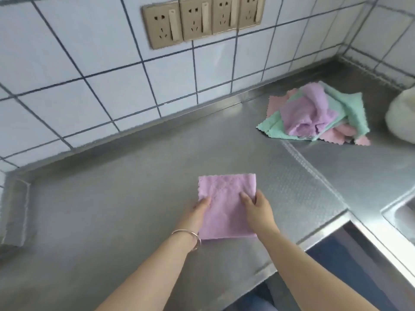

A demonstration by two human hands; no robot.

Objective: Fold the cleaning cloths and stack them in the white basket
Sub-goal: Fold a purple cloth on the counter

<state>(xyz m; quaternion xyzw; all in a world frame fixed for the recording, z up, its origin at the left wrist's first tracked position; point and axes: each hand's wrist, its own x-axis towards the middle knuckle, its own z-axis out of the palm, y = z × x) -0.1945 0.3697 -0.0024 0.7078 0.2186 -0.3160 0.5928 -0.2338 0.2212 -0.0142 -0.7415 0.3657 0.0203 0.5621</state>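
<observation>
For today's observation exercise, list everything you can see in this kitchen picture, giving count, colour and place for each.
Flat lilac microfibre cloth: one, lilac, near counter edge, under both hands.
Heap of unfolded cloths: several, lilac, mint green, pink, far right of counter.
White rounded object: one, white, right edge, partly cut off.
Stainless steel counter: one, grey.
Wall sockets: four, beige, on white tiled wall.
Sink: one, steel, right.
Bracelet: one, metal, left wrist.
Left hand: on cloth's left edge.
Right hand: fingers on cloth.

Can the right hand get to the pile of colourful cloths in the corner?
Probably yes. Nothing stands on the steel counter between the right hand and the cloth pile, though it must first let go of the purple cloth it presses.
</observation>
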